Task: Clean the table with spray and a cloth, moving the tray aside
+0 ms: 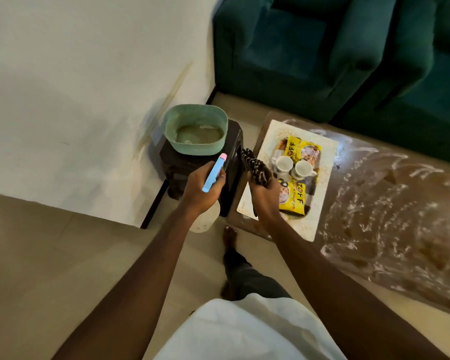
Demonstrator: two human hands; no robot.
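Left hand closed around the neck of a translucent plastic spray bottle with a blue-and-pink trigger head; the clear bottle body hangs below the wrist, over the pale tiled floor. Bottle held just near of a dark brown low stool that stands against the white wall at left.

On the stool: a teal woven-look plastic basin with cloudy water in it.

Right hand gripping a bunched dark patterned cloth; the cloth sticks up and away from the fist, over the gap between the stool and the table's left end.

Brown table wrapped in clear crinkled plastic runs off to the right. At its left end sits a cream rectangular tray with gold ornament border, partly hidden by the right hand. Tray carries two small white cups side by side at centre, one yellow snack packet on their far side, another yellow packet on their near side.

Dark green upholstered sofa beyond the table, far right. One bare foot on the floor just near of the table's left corner.
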